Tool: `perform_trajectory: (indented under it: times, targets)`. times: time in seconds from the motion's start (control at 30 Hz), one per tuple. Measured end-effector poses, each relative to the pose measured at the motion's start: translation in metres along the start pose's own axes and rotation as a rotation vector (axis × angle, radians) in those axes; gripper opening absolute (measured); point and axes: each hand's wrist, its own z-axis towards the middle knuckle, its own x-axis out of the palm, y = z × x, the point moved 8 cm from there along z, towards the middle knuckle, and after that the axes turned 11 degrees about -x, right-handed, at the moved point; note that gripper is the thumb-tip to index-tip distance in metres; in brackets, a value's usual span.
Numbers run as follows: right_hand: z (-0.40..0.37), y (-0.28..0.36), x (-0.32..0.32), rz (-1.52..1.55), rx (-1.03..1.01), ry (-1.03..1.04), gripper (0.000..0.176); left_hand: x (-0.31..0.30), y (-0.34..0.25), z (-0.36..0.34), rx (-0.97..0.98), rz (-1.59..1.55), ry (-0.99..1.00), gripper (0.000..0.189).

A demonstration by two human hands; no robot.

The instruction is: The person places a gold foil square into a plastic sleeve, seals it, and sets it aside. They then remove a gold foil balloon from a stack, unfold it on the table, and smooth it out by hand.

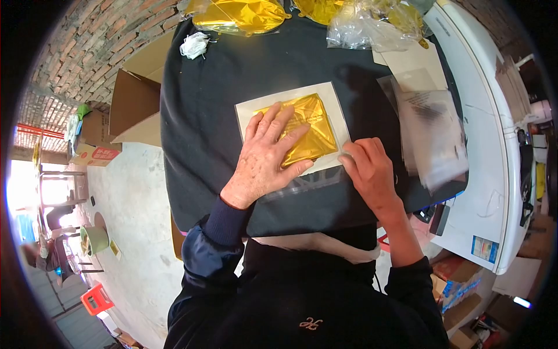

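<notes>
A folded gold foil packet point(317, 119) lies on a white card point(250, 107) in the middle of the black-covered table. Below the card's near edge shows a strip of clear plastic bag point(308, 185); how much of the card it encloses is hard to tell. My left hand point(264, 154) rests flat on the gold foil with fingers spread, hiding its left part. At the card's lower right corner, my right hand point(367, 168) is closed, thumb and fingers pinching the edge of the plastic bag.
Clear plastic bags point(433, 134) lie stacked at the right, near a beige card point(407, 58). Gold foil pieces in plastic point(238, 16) and crumpled clear wrap point(372, 29) sit at the far edge, with a white bundle point(195, 45). A white appliance point(488, 134) borders the right side.
</notes>
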Motion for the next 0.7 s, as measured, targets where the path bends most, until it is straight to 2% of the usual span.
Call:
perform_trajectory:
  times: [0.33,0.53,0.7]
  targets:
    - [0.008,0.011,-0.003,-0.081,-0.098,0.007,0.019,-0.005,-0.001,0.000,0.000,-0.029,0.017,0.065]
    - [-0.001,0.033,-0.006,-0.118,-0.162,0.039,0.021,-0.010,-0.005,-0.006,0.015,-0.095,0.107,0.066]
    - [-0.018,0.044,-0.006,-0.132,-0.106,0.000,0.023,-0.057,-0.018,-0.018,0.020,-0.018,-0.045,0.068]
